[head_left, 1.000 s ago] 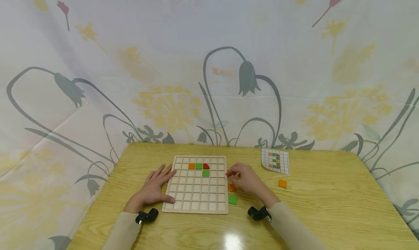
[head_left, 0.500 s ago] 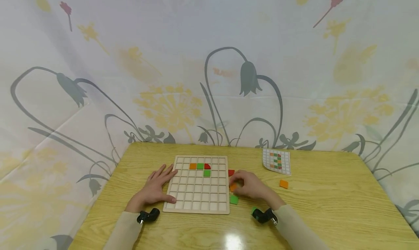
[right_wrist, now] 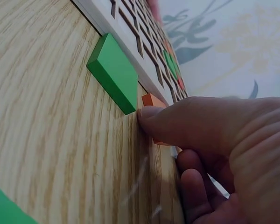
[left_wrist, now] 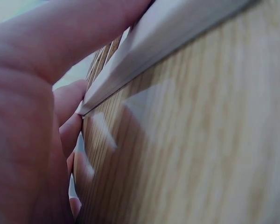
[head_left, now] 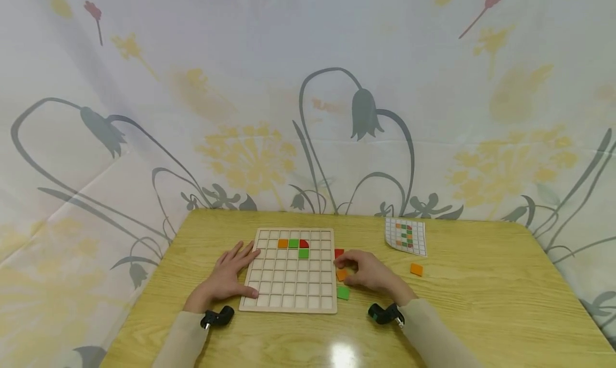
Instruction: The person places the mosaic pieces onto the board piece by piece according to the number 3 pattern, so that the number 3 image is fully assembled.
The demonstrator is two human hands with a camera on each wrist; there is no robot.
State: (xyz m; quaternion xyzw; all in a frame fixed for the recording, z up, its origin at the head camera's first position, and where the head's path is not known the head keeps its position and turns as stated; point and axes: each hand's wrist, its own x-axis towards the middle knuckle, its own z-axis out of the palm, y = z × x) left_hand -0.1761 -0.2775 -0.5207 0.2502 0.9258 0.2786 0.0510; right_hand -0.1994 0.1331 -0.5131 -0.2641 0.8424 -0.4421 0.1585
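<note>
In the head view a pale wooden grid board [head_left: 289, 312] lies on the table. It holds an orange square tile [head_left: 283, 243], two green squares, one green tile [head_left: 303, 253] below the other, and a red quarter-round tile [head_left: 303, 244]. My left hand [head_left: 228, 274] rests spread on the board's left edge, fingers straight. Beside the right edge, my right hand [head_left: 363, 271] has its thumb and curled index finger about a loose orange tile [right_wrist: 151, 100]; the thumb touches it in the right wrist view. The tile lies low by the board, partly hidden by the thumb.
A red tile [head_left: 339, 253] and a green tile [head_left: 343, 292] lie along the board's right side. Another green piece [right_wrist: 4, 207] is near the right wrist. Farther right sit an orange tile [head_left: 416, 269] and a printed grid card [head_left: 406, 236]. A patterned cloth [head_left: 308, 116] hangs behind.
My right hand has shifted back toward me from the red tile, which now shows beside the board, to the orange tile. The left hand stays on the board.
</note>
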